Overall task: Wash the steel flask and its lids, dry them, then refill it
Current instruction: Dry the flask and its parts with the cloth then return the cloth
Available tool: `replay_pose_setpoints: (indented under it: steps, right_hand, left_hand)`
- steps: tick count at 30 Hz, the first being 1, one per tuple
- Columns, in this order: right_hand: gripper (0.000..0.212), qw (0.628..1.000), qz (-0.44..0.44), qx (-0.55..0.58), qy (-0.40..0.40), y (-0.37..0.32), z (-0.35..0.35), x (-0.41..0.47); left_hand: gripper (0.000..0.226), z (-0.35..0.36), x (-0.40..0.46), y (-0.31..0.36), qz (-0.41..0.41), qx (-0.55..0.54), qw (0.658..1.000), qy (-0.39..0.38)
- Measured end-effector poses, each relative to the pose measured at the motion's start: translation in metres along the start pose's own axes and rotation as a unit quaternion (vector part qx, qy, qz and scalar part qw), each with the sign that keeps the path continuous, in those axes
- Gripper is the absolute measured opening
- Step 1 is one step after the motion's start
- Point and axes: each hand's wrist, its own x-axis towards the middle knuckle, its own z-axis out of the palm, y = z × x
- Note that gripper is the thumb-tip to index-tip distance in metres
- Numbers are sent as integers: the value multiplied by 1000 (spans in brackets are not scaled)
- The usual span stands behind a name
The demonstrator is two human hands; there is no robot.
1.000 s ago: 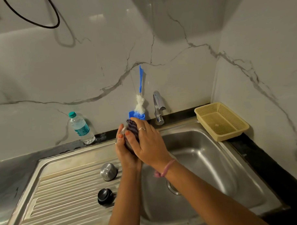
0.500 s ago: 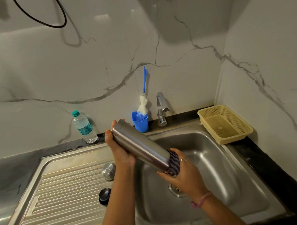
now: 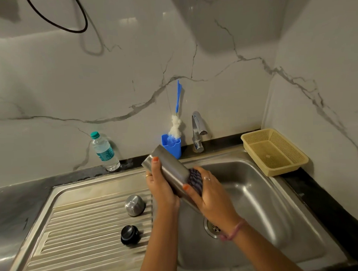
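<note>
Steel flask is held tilted over the sink, near its left rim, base pointing far-left. Left hand fingers are curled round the flask's upper body. Right hand grips a dark scrubber against the flask; vs. 0.5 s ago, scrubber is moved up from the lower end toward mid-body. Steel lid and black lid are unchanged on the drainboard.
</note>
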Motion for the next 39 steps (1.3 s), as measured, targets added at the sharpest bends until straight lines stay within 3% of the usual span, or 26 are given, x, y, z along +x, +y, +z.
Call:
replay_pose_setpoints:
  steps: [3,7,14,21,25,29,35,39]
  right_hand:
    - [88,998,13,53,40,-25,5,29]
    - [81,990,-7,124,67,-49,0,63]
    - [62,990,-85,57,102,-52,5,60]
    - [64,998,-32,51,24,8,15,3]
    - [85,998,-23,52,-18,23,4,-16]
    - [91,999,-44,-12,-2,25,-5,-23]
    - [91,1000,-5,-6,11,24,-5,-38]
    - [88,999,27,-10,38,29,-1,-37]
  left_hand:
    - [65,0,-8,-9,15,7,997,-75]
    - [95,-3,-8,-17,-1,32,995,-95]
    - [77,-3,-5,-14,-15,17,997,-80]
    - [87,-14,10,-2,-30,-57,995,-75]
    - [80,-19,11,1,-60,-118,987,-86]
    - [111,-18,11,-6,-74,-150,983,-71]
    - [83,-16,6,-10,-49,-161,974,-151]
    - [116,-12,4,-6,-99,-58,991,-65]
